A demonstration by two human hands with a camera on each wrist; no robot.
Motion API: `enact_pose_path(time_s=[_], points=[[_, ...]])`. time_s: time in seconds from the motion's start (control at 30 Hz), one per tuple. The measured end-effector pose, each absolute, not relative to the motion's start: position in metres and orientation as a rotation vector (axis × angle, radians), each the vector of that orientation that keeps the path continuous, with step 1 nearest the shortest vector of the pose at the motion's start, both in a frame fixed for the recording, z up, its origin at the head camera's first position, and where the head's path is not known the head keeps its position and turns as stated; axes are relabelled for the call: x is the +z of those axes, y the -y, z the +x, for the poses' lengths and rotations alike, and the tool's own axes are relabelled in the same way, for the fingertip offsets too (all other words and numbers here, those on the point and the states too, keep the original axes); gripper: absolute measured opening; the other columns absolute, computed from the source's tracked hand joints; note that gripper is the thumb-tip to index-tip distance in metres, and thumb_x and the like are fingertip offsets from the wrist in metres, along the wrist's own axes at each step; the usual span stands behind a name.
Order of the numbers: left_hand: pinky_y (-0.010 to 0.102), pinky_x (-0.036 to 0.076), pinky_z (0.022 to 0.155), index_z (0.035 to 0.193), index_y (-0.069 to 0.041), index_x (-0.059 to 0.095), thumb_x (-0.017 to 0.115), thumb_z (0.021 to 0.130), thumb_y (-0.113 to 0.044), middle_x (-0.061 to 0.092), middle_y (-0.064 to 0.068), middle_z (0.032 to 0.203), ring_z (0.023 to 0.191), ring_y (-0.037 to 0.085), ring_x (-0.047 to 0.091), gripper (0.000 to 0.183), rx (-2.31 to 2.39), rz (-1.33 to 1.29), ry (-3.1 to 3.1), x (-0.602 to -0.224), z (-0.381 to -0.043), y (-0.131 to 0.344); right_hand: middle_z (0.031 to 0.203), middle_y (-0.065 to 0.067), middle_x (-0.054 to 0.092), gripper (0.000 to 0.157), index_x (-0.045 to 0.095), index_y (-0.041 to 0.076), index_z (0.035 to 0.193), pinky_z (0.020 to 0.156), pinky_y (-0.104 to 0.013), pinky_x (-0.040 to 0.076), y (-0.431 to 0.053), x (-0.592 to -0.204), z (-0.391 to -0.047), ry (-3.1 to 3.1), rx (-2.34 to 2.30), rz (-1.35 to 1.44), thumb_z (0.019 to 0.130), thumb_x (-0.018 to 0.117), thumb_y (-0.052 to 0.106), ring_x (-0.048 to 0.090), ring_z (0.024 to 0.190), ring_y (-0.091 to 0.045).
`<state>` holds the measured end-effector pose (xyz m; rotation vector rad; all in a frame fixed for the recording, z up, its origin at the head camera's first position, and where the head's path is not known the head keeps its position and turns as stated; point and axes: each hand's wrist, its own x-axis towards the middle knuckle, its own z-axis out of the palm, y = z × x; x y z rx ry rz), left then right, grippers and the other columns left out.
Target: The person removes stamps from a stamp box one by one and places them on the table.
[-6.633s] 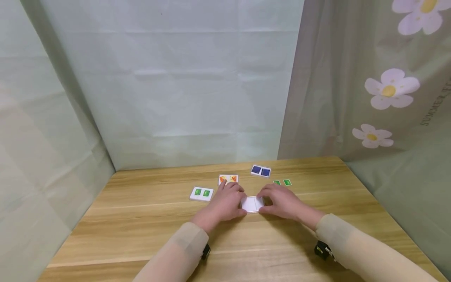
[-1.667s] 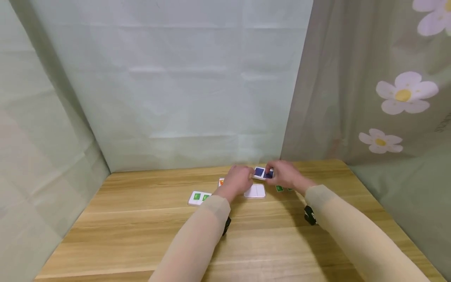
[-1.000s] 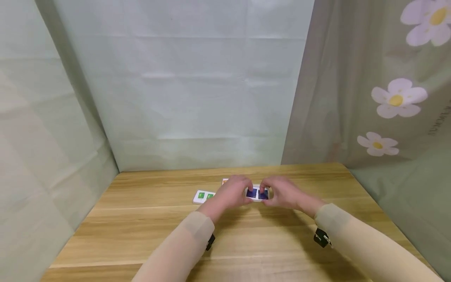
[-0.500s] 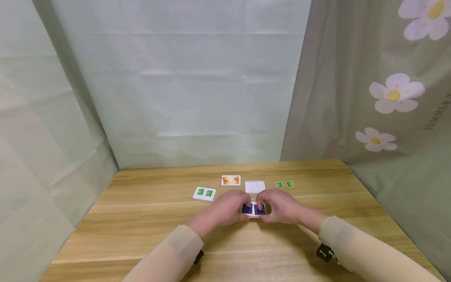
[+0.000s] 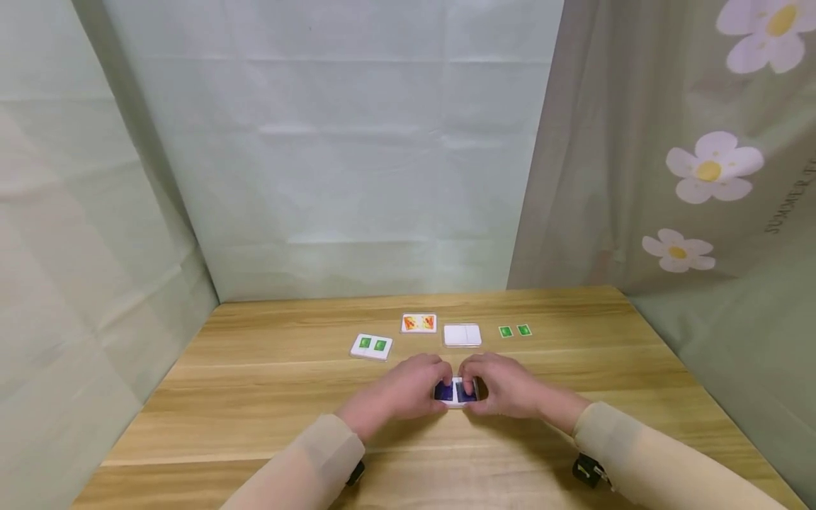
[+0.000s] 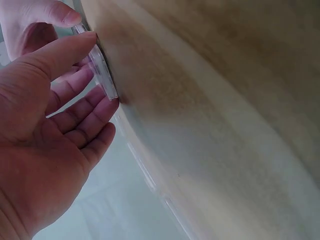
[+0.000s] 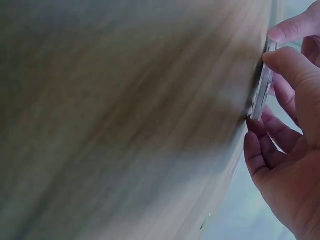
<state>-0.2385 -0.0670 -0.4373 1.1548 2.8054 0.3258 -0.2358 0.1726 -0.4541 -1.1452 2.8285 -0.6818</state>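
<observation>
- My left hand (image 5: 408, 388) clamps the left end of the blue-square case (image 5: 455, 397), index finger over its top.
- My right hand (image 5: 506, 386) clamps its right end likewise.
- Beyond my fingers, on the wooden table (image 5: 255, 397): blank case (image 5: 462, 335), orange-pictured case (image 5: 418, 324), green-square case (image 5: 372, 347).

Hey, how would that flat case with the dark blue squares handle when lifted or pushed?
The case is probably stiff, as its edge looks straight in the right wrist view. Its clear, shiny edge suggests smooth plastic, so it may slide easily. Being thin and flat, it seems unlikely to roll.
</observation>
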Motion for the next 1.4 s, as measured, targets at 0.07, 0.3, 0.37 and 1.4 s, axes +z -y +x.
enact_pose_path(time_s=[0.07,0.3,0.37,1.4], points=[[0.028,0.053,0.089,0.112,-0.014,0.073,0.094,0.092,-0.027,0.067,-0.004,0.108,0.094,0.010,0.056,0.032,0.311,1.155,-2.811,-0.438,-0.237,0.067,0.123,0.005,0.072,0.033,0.064,0.025,0.090,0.091,-0.038,0.055,-0.173,-0.455,-0.234,-2.831,-0.678,-1.126,0.084,0.095,0.020,0.063,0.106,-0.014],[0.027,0.053,0.084,0.109,-0.014,0.073,0.094,0.092,-0.030,0.067,-0.006,0.102,0.090,0.010,0.055,0.031,0.274,1.182,-2.833,-0.438,-0.232,0.068,0.125,0.004,0.070,0.030,0.066,0.023,0.099,0.099,-0.044,0.056,-0.174,-0.454,-0.228,-2.806,-0.720,-1.103,0.087,0.094,0.020,0.063,0.115,-0.020],[0.027,0.052,0.082,0.106,-0.014,0.073,0.094,0.091,-0.030,0.067,-0.006,0.099,0.087,0.009,0.055,0.030,0.273,1.200,-2.842,-0.438,-0.230,0.068,0.120,0.007,0.068,0.032,0.066,0.022,0.102,0.098,-0.043,0.055,-0.176,-0.455,-0.227,-2.801,-0.749,-1.091,0.087,0.095,0.020,0.061,0.112,-0.019],[0.022,0.052,0.071,0.105,-0.012,0.077,0.095,0.089,-0.027,0.074,-0.005,0.091,0.074,0.005,0.059,0.028,0.332,1.242,-2.781,-0.433,-0.236,0.066,0.102,0.005,0.064,0.036,0.066,0.015,0.107,0.085,-0.032,0.052,-0.185,-0.455,-0.224,-2.728,-0.926,-0.929,0.084,0.094,0.013,0.057,0.094,-0.016]])
